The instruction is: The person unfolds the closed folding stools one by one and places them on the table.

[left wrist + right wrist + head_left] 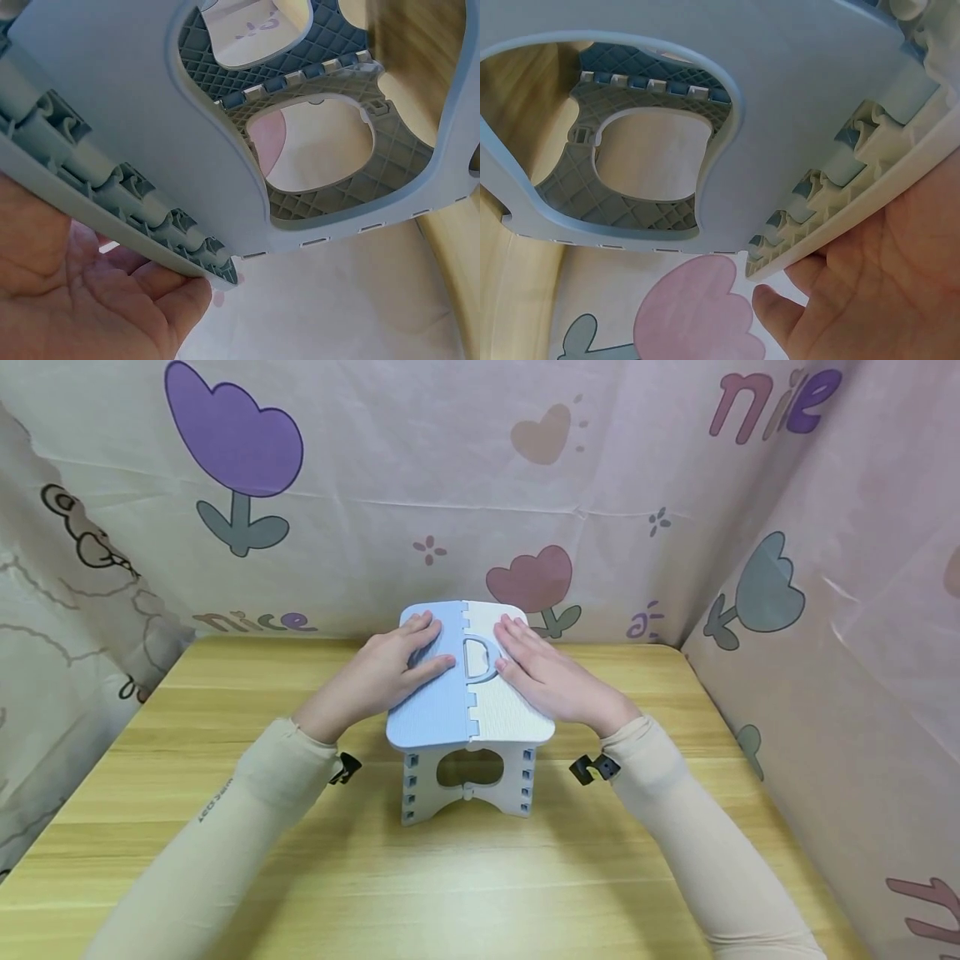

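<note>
A folding step stool [431,714] stands unfolded on the table, its top half blue and half white, with a blue carry handle [491,660] at the middle seam. My left hand [397,664] lies flat on the blue half, fingers extended. On the white half rests my right hand [551,677], its fingers straight and its thumb near the handle. Both wrist views look in under the top: the left hand [97,292] and the right hand [870,292] touch the panel from its outer face. Hinged side legs [187,150] with oval cut-outs and ribbed inner panels [645,210] show there.
The stool stands on a wood-grain table [465,893]. Behind it and on both sides hangs a pale cloth [375,468] printed with flowers and words. A small black clip-like device sits at each wrist.
</note>
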The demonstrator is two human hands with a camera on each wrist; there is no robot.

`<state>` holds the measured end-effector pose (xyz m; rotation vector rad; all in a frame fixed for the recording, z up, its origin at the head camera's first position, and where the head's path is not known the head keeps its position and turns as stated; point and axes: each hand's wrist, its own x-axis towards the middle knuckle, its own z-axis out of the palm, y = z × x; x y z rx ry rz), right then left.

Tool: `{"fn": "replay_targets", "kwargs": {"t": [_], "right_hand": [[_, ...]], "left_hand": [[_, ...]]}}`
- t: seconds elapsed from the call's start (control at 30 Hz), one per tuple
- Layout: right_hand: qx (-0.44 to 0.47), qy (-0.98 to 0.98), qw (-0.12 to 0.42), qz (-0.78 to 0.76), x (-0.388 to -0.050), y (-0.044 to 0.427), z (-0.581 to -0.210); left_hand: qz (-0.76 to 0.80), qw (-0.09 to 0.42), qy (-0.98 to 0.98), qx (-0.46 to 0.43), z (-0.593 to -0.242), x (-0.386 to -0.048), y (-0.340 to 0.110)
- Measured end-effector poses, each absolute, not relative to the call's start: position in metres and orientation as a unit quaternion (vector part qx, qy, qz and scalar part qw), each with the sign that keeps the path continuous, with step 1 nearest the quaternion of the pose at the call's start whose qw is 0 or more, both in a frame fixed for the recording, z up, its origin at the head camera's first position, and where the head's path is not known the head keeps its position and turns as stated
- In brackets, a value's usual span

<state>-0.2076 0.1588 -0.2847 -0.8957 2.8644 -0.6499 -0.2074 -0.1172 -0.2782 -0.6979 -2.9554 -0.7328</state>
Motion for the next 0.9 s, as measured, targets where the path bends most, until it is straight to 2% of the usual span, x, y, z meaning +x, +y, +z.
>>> {"fn": "replay_targets", "kwargs": {"t": [0.67,0.9], "right_hand": [[-0.298,0.920,0.040,-0.252,-0.214,0.160,-0.287],[-0.271,0.926,0.030,-0.263,-0.215,0.179,-0.285]], "left_hand": [[-0.241,0.023,-0.945,-0.219,-0.281,-0.210,-0.118],[-0.259,0.025,-0.940,-0.220,-0.280,-0.216,-0.128]]}}
